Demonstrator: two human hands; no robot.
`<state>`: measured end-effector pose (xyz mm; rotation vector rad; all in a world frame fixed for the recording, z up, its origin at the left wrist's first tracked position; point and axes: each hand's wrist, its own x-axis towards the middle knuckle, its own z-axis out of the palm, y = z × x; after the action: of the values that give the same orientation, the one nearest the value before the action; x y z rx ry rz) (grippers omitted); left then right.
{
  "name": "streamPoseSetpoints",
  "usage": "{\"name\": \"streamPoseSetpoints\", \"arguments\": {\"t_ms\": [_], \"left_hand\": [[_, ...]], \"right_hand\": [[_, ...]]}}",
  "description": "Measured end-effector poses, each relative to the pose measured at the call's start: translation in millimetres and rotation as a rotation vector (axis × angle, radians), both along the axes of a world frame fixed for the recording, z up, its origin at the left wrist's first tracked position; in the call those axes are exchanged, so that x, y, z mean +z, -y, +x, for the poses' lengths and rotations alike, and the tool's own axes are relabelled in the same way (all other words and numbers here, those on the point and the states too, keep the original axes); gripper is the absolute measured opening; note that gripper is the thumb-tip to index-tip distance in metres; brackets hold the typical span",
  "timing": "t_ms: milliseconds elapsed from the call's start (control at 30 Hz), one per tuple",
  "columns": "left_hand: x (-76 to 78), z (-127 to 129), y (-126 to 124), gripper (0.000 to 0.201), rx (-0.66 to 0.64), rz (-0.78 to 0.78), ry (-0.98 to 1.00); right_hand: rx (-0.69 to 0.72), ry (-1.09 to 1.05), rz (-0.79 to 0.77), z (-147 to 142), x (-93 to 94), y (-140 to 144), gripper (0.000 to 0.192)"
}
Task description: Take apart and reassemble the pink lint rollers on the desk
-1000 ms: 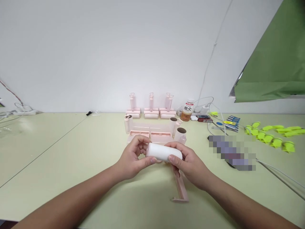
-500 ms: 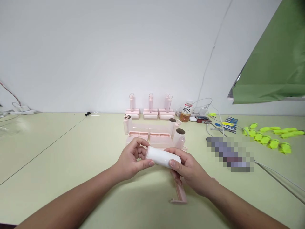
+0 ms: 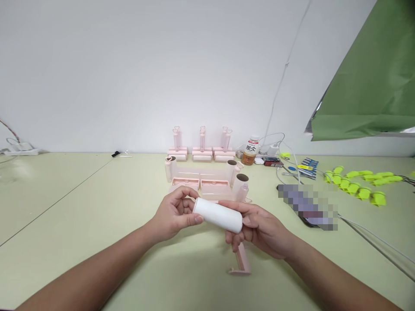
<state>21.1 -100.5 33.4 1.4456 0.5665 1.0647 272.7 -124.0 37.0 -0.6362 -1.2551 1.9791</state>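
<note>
- White roll (image 3: pixel 218 214) held off the worktop (image 3: pixel 97 207) between both hands, lying roughly level, its right end tilted slightly lower.
- Left hand (image 3: pixel 173 213) grasps the roll's left end, thumb underneath, fingers curled over the top.
- Right hand (image 3: pixel 259 226) cups the roll's right end from below and behind, fingers wrapped loosely around it; also seems to hold the pink handle (image 3: pixel 241 260), which slants down from under that hand to touch the worktop.
- Just beyond the hands: two pink trays (image 3: pixel 201 185) side by side, with upright pink rolls (image 3: pixel 240 185) standing at their ends.
- Farther past those, near the wall: three pink roller stands (image 3: pixel 201 149) in a row.
- Right of the stands: drink bottle (image 3: pixel 250 151) with brown liquid, with white cables (image 3: pixel 282 142) and small clutter behind it.
- Well off to the right hand's side: blurred-out patch, then a cluster of yellow-green clips (image 3: pixel 356 185).
- Green sheet (image 3: pixel 369 86) hangs above the far right.
</note>
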Motion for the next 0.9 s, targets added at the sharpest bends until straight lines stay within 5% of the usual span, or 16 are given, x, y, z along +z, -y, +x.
{"name": "streamPoseSetpoints", "arguments": {"t_ms": [300, 500, 900], "left_hand": [[2.1, -2.6, 1.9, 0.038, -0.058, 0.122, -0.080], [2.8, -1.8, -2.9, 0.040, -0.070, 0.052, 0.000], [0.0, 1.6, -7.7, 0.053, 0.160, -0.070, 0.045]], "right_hand": [[0.017, 0.031, -0.009, 3.2, -0.2, -0.5, 0.045], [0.024, 0.014, -0.041, 1.9, 2.0, 0.4, 0.053], [-0.103, -0.086, -0.168, -3.5, 4.8, 0.1, 0.061]]}}
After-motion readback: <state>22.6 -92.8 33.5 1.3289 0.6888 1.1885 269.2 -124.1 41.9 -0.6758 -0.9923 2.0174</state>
